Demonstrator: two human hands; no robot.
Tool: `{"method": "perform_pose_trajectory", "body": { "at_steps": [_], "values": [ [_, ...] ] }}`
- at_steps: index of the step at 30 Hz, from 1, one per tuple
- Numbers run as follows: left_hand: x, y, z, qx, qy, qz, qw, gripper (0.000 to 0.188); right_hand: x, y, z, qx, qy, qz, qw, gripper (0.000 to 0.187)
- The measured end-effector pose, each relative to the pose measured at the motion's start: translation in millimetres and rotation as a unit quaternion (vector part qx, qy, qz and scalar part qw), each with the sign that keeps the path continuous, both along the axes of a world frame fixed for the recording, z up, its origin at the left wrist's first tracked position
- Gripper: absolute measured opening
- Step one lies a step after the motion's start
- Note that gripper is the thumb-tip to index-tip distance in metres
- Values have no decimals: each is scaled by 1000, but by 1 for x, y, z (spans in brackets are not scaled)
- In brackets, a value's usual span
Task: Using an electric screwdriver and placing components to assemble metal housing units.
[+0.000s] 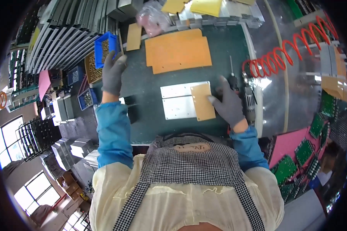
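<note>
A dark green work mat (150,104) covers the bench of a crowded assembly shop, hemmed in by racks of grey trays on the left and a shelf of green circuit boards (302,154) at lower right. The grey-gloved fingers of the right hand (229,104) lie spread and flat, the fingertips pressing the right edge of a small tan board (202,102), seemingly to keep it from sliding on the pale metal plate (177,101) beneath; nothing is gripped, the board is only pinned. That board sits over the plate's right end, near the middle of the mat, squared to its edges. The left hand (113,75) reaches up and away to the mat's far left corner, fingers loosely curled at the rim of a blue bin (104,48) of small parts; whether it has pinched anything cannot be told. The bin stands just beside a second tray of brassy screws (91,69), probably so that parts stay within one arm's sweep. A powered screwdriver (239,90) lies just right of the pressing hand, near the mat's right border, its coiled red air hose (289,50) looping off to the right. Two larger orange sheets (177,50) rest stacked at the back of the mat. Bare mat shows between the plate and the left hand, and in front of the plate toward the person's checked apron (189,169), leaving room to move there.
</note>
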State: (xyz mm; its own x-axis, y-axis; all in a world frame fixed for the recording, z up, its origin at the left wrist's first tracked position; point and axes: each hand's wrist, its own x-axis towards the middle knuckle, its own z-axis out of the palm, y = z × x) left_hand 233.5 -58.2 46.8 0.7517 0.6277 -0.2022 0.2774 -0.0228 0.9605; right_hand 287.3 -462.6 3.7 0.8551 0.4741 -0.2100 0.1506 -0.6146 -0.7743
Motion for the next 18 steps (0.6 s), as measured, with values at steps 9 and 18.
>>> {"method": "perform_pose_trajectory", "body": {
  "at_steps": [9, 18],
  "values": [
    [-92, -108, 5, -594, -147, -98, 785, 68, -19, 1, -12, 18, 75, -7, 997, 72],
    [-145, -153, 10, -630, -171, -112, 749, 64, -37, 1, 14, -39, -176, -39, 983, 64]
  ]
}}
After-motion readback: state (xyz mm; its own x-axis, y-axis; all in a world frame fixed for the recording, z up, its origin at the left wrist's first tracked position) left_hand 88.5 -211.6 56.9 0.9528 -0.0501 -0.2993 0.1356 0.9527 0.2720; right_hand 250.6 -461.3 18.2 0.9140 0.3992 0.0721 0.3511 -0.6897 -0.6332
